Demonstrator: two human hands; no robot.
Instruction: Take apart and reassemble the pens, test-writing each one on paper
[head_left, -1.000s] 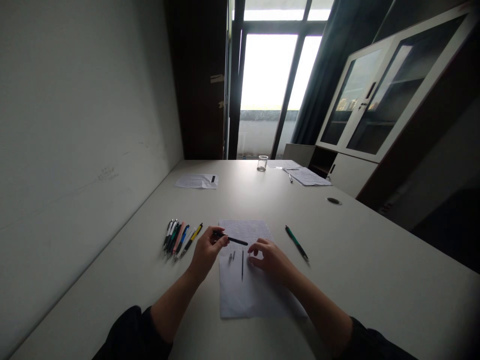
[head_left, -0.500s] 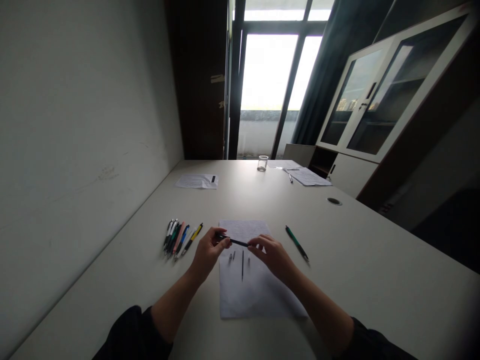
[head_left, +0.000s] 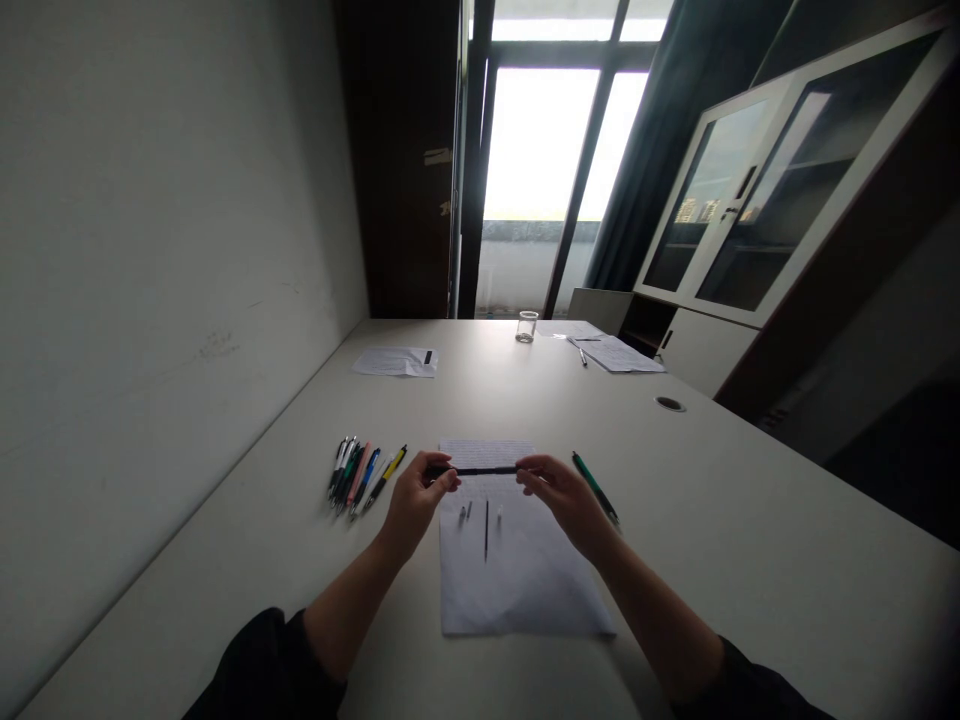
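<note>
At the far left of the tabletop [head_left: 750,520], a row of pens [head_left: 360,475] in mixed colours is laid side by side, touching or nearly touching, with the tips directed toward the person. Further back, a small printed sheet [head_left: 395,361] lies flat near the wall. The left hand [head_left: 412,505] is raised just to the right of the pen row; its grip is closed on the left end of a black pen [head_left: 480,470], which is pinched between thumb and fingertips. The black pen is held level and crosswise, above the far edge of a lined paper sheet [head_left: 525,590] and clear of it. On this sheet, below the held pen, some small pen parts [head_left: 463,513] are set out, and just beside them a thin dark refill [head_left: 486,528] lies pointing away from the person. A clear glass [head_left: 526,326] stands well apart at the far end of the tabletop. The right hand [head_left: 570,498] is raised opposite the left; its grip is closed on the right end of the same pen by the fingertips. Just beside the right hand, a green pen [head_left: 596,488] lies at a slant on the bare tabletop. Further right and back, a stack of papers [head_left: 615,353] with a pen on it is seen, then a round cable grommet [head_left: 670,404], and a glass-fronted cabinet [head_left: 750,200] stands beyond the tabletop edge.
</note>
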